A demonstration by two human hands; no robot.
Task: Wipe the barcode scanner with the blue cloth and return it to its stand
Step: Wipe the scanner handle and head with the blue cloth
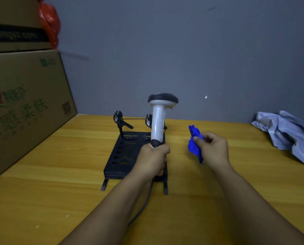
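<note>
My left hand (153,159) grips the bottom of the handle of the white barcode scanner (159,121), which stands upright with its black-topped head pointing right. The scanner's dark cable hangs down under my left forearm. Below and behind it sits the black slotted stand (123,154) with two forked cradles at its far end. My right hand (213,148) holds the bunched blue cloth (194,145) about a hand's width to the right of the scanner, apart from it.
A yellow wooden table (59,183) runs to a grey wall. Large cardboard boxes (22,106) stack at the left with a red plastic bag (49,22) above. A crumpled pale grey cloth (289,135) lies at the right edge.
</note>
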